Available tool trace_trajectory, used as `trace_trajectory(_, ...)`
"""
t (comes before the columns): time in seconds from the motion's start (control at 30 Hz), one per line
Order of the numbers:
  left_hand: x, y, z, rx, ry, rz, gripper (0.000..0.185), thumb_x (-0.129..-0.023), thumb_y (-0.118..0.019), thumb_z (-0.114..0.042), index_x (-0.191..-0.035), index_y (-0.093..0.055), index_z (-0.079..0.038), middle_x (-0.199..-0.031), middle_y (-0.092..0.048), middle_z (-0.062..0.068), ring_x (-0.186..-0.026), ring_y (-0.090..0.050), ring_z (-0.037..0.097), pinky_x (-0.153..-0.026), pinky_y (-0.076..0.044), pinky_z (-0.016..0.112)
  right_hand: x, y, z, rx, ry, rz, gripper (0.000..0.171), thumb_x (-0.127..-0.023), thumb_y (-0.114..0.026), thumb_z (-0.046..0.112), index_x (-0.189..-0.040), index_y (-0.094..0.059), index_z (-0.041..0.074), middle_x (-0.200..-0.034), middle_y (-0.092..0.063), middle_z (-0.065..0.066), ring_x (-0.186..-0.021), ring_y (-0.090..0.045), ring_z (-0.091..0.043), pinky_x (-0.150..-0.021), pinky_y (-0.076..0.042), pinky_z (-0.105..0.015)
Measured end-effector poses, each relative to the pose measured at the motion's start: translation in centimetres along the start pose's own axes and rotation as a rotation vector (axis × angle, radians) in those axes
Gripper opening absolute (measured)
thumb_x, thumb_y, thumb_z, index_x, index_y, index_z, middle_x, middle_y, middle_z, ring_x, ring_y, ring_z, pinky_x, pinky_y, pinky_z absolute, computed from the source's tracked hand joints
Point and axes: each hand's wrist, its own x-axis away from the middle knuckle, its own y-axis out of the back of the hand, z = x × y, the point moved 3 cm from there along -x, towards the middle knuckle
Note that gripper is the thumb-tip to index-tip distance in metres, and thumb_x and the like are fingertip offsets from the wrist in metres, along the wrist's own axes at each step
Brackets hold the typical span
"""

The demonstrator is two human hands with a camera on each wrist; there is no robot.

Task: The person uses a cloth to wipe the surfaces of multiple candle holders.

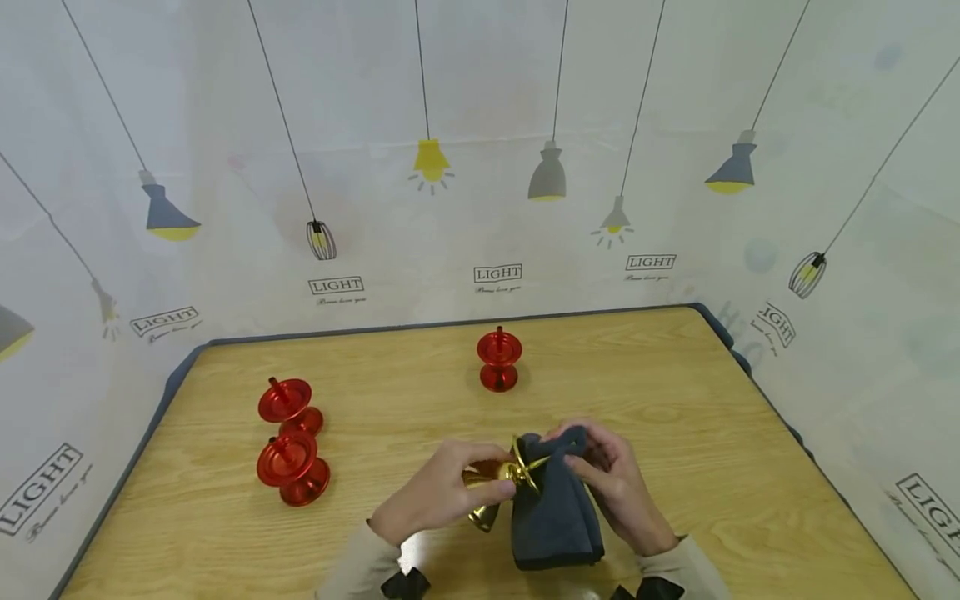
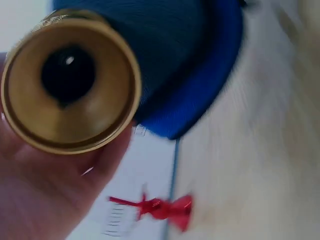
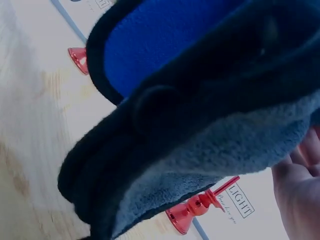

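one gold candle holder (image 1: 516,472), pinched by the left grip (image 1: 452,487) above the tabletop (image 1: 390,400), lies sideways, probably so its spike (image 1: 540,461) meets the dark cloth (image 1: 555,521) the right grip (image 1: 621,485) pinches.

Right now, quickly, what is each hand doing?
Left hand: holding the gold candle holder on its side.
Right hand: holding the dark cloth against the holder's dish end.
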Motion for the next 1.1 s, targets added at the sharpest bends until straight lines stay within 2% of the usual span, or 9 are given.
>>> trace_trajectory(0.1,-0.1,0.1,0.5,0.145,0.053,0.095,0.034,-0.103,-0.059,-0.032,-0.115,-0.071,-0.003,-0.1,-0.073,0.011,-0.087,-0.065,0.003,-0.08,-0.055,0.023,0.0,-0.1,0.1,0.002,0.019,0.034,0.027,-0.099,-0.049,-0.008,-0.123,-0.059,-0.002,-0.121,-0.069,-0.002,-0.117,-0.065,-0.017,-0.097,-0.053,-0.029)
trace_trajectory(0.17,0.1,0.1,0.6,0.118,0.057,0.065,0.033,-0.104,-0.059,-0.031,-0.118,-0.07,-0.003,-0.102,-0.073,0.01,-0.088,-0.065,0.003,-0.081,-0.055,0.023,0.0,-0.2,0.1,0.019,0.009,0.012,0.025,-0.099,-0.051,-0.007,-0.123,-0.058,-0.004,-0.121,-0.069,-0.002,-0.116,-0.065,-0.016,-0.096,-0.053,-0.028)
trace_trajectory(0.27,0.4,-0.2,0.0,-0.115,-0.016,-0.105,0.036,-0.096,-0.071,-0.029,-0.124,-0.068,-0.006,-0.107,-0.073,0.005,-0.093,-0.066,0.005,-0.082,-0.056,0.024,-0.1,-0.3,0.0,0.048,-0.016,-0.065,0.024,-0.1,-0.053,-0.004,-0.123,-0.056,-0.011,-0.119,-0.07,0.0,-0.112,-0.066,-0.015,-0.093,-0.054,-0.027)
trace_trajectory(0.4,0.6,-0.8,-1.2,-0.593,-0.177,-0.368,0.052,-0.079,-0.089,-0.029,-0.122,-0.068,-0.01,-0.105,-0.071,0.0,-0.093,-0.067,0.012,-0.082,-0.057,0.03,-0.2,-0.2,-0.2,0.025,-0.073,-0.208,0.021,-0.1,-0.057,-0.001,-0.121,-0.06,-0.005,-0.115,-0.072,0.001,-0.103,-0.067,-0.011,-0.083,-0.056,-0.025)
trace_trajectory(0.57,0.5,-1.7,-1.9,-0.871,-0.255,-0.501,0.05,-0.07,-0.094,-0.023,-0.112,-0.07,-0.01,-0.099,-0.071,0.0,-0.091,-0.067,0.017,-0.084,-0.056,0.033,-0.3,-0.4,-0.5,-0.059,-0.101,-0.281,0.02,-0.099,-0.059,-0.001,-0.116,-0.066,0.008,-0.111,-0.073,0.004,-0.098,-0.067,-0.008,-0.078,-0.057,-0.023)
trace_trajectory(0.7,0.4,-1.5,-1.5,-0.736,-0.207,-0.423,0.042,-0.075,-0.091,-0.023,-0.111,-0.072,-0.01,-0.096,-0.071,-0.002,-0.086,-0.065,0.012,-0.08,-0.056,0.029,-0.1,-0.3,-0.6,-0.047,-0.079,-0.211,0.023,-0.099,-0.057,-0.003,-0.118,-0.066,0.008,-0.114,-0.073,0.003,-0.104,-0.067,-0.01,-0.083,-0.057,-0.024)
trace_trajectory(0.93,0.2,-0.5,0.5,-0.005,0.038,0.041,0.023,-0.099,-0.068,-0.022,-0.114,-0.072,-0.005,-0.099,-0.075,0.004,-0.089,-0.066,0.002,-0.083,-0.056,0.02,0.0,-0.1,-0.2,0.044,0.0,-0.021,0.023,-0.098,-0.055,-0.007,-0.121,-0.058,-0.01,-0.117,-0.071,-0.002,-0.111,-0.067,-0.015,-0.091,-0.056,-0.028)
trace_trajectory(1.03,0.3,-0.5,0.6,0.035,0.053,0.072,0.029,-0.102,-0.062,-0.025,-0.12,-0.069,-0.004,-0.105,-0.074,0.006,-0.093,-0.067,0.004,-0.086,-0.056,0.022,0.0,-0.2,-0.1,0.064,0.035,-0.01,0.024,-0.097,-0.055,-0.008,-0.121,-0.055,-0.014,-0.117,-0.071,-0.001,-0.11,-0.067,-0.015,-0.09,-0.056,-0.027)
trace_trajectory(1.1,0.5,-0.7,0.4,-0.092,-0.001,-0.016,0.034,-0.1,-0.065,-0.027,-0.126,-0.066,-0.004,-0.11,-0.073,0.005,-0.097,-0.067,0.006,-0.087,-0.056,0.024,0.0,-0.2,0.0,0.074,0.034,-0.051,0.023,-0.098,-0.055,-0.007,-0.12,-0.056,-0.014,-0.116,-0.072,-0.001,-0.109,-0.068,-0.014,-0.089,-0.056,-0.027)
